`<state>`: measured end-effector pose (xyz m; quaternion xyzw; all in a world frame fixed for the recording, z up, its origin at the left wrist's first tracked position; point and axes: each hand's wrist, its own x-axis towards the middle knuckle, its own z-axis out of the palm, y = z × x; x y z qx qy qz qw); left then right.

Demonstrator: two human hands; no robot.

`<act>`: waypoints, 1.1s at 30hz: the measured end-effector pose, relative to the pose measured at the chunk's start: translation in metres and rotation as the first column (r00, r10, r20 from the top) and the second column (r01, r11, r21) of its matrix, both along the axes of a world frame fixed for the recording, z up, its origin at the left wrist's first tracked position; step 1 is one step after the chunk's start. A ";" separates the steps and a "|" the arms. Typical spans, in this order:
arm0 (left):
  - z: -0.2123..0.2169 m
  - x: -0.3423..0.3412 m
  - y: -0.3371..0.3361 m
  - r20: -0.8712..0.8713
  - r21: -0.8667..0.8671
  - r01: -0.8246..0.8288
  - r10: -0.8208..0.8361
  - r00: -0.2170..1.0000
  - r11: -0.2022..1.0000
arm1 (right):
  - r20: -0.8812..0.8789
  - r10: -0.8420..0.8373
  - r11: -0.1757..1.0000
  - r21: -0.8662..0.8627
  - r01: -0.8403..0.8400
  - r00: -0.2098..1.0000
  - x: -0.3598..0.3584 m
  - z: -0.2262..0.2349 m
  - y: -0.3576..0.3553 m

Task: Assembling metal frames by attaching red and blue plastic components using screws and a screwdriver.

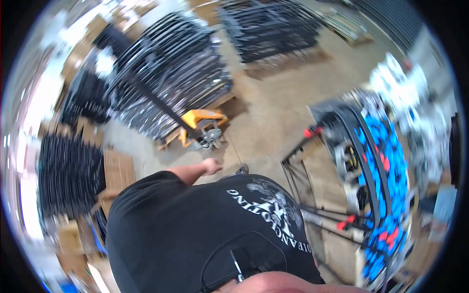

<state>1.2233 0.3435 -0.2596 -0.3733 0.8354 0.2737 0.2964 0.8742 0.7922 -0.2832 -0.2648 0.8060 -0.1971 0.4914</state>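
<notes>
My left hand [212, 166] hangs in front of my body, its fingers curled in and nothing visible in them. It is apart from everything, and the nearest thing is a yellow pallet jack [204, 117] just beyond it. The jack's long black handle [156, 101] leans up toward the far left. Behind the jack, a tall stack of dark metal frames [168, 73], partly wrapped in clear plastic, rests on a wooden pallet [222, 101]. My right hand does not show. One shoe [242, 169] peeks out beyond my black shirt.
At right stands a black-framed rack or cart [298, 168] beside many blue and red pieces [391, 161]. White plastic-wrapped bundles [398, 85] lie behind it. Another stack of dark frames [273, 34] is at the back. Black stacked parts [68, 171] and a cardboard box [118, 171] line the left.
</notes>
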 end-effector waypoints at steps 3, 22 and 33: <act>0.096 -0.031 0.027 -0.144 0.044 -0.263 0.267 0.953 0.964 | -0.236 0.397 0.911 -0.015 -0.412 0.887 0.001 -0.025 0.002; 0.425 0.155 -0.369 -0.530 -0.828 -0.528 0.041 0.847 0.190 | 0.211 -0.183 0.975 -0.085 0.205 0.960 0.068 -0.017 -0.467; 0.415 0.139 -0.405 -0.601 -0.795 -0.594 -0.031 0.798 0.128 | 0.615 0.168 0.831 -0.508 0.225 0.771 0.102 0.210 -0.927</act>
